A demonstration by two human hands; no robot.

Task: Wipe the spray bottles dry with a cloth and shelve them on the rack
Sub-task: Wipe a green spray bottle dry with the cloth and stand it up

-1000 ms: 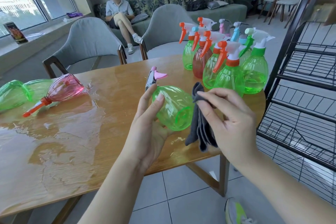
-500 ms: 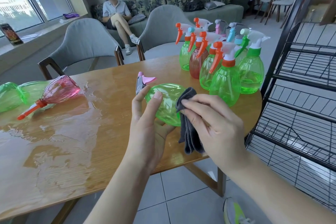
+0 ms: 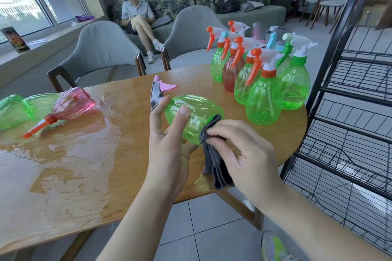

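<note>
Right now the green spray bottle (image 3: 194, 117) lies on its side in the air above the near edge of the worktop (image 3: 89, 154), its pink-and-grey trigger head (image 3: 160, 91) pointing away from me and its base toward my right. My left hand (image 3: 169, 144) cradles it from below, thumb and fingers curled round the body. My right hand (image 3: 244, 154) pinches a folded grey cloth (image 3: 214, 154) and presses its top corner against the bottle's base, the rest of the cloth hanging down past the worktop edge. Farther back on my right, a cluster of upright spray bottles (image 3: 263, 82) stands near the worktop's rounded end, mostly green with one reddish, with orange, blue, pink and green triggers. To my left a pink bottle (image 3: 72, 105) and a green one (image 3: 14, 110) lie on their sides beside a wide puddle of water (image 3: 70, 154). Just beyond the worktop's right end stands the black wire rack (image 3: 350, 112). Two grey chairs (image 3: 99, 51) face the far side.
</note>
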